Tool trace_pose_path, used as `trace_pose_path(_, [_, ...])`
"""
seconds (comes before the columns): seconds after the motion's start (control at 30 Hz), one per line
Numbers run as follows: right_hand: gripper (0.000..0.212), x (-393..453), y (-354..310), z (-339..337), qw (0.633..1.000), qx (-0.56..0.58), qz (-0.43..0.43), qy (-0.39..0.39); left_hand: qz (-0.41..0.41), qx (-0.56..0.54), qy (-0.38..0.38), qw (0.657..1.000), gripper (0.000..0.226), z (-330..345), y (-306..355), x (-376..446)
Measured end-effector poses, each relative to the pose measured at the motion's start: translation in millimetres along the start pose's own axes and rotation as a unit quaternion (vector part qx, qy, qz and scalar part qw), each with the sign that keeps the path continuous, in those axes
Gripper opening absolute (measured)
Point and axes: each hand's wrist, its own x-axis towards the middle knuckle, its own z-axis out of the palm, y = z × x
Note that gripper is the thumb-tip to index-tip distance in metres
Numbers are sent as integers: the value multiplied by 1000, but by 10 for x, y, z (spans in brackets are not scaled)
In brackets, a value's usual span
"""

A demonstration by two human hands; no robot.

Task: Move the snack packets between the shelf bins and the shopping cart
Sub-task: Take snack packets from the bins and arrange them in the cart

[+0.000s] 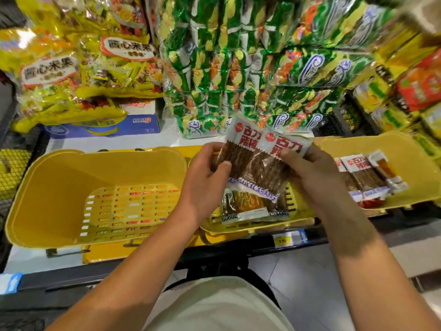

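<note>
Head view: left hand (210,173) and right hand (310,173) both grip two snack packets (260,163), hiding much of the middle yellow bin (250,225); upper-right shelf stock is blurred.

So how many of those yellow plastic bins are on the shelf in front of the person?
3. One on the left holds no packets, one in the middle sits under the hands with packets inside, and one on the right holds more packets. Others may lie beyond the picture.

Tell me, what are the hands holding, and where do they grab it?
Snack packets. The left hand grips their left edge, thumb on the front; the right hand grips their right side.
</note>
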Motion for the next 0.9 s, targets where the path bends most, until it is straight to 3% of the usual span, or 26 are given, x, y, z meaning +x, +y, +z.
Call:
trace_pose_path(0.13, [19,-105,43,90,999,15,-6,29,-15,-22,-19,999,32,217,10,-47])
trace_pose_path(0.23, [5,-118,104,151,1000,-7,2,29,-24,-31,-1,999,39,313,-9,-32])
trace_pose_path(0.37, [9,10,91,76,999,-48,19,-8,-24,3,56,998,36,206,1,-6])
trace_pose_path(0.5, [16,239,177,-42,972,-216,35,-81,-11,38,123,992,37,-121,-5,14])
trace_pose_path(0.63, [43,554,323,60,913,-368,74,-160,-16,60,155,986,34,-350,-78,9])
trace_pose_path(0.73, [53,780,468,137,810,-533,89,-230,-20,64,169,983,31,-415,-135,-11])
trace_pose_path(0.83, [46,842,606,196,697,-656,84,-278,-22,53,177,983,30,-409,-164,-7])
trace_pose_path(0.9, [55,841,679,206,657,-699,67,-274,-26,49,178,983,29,-402,-174,8])
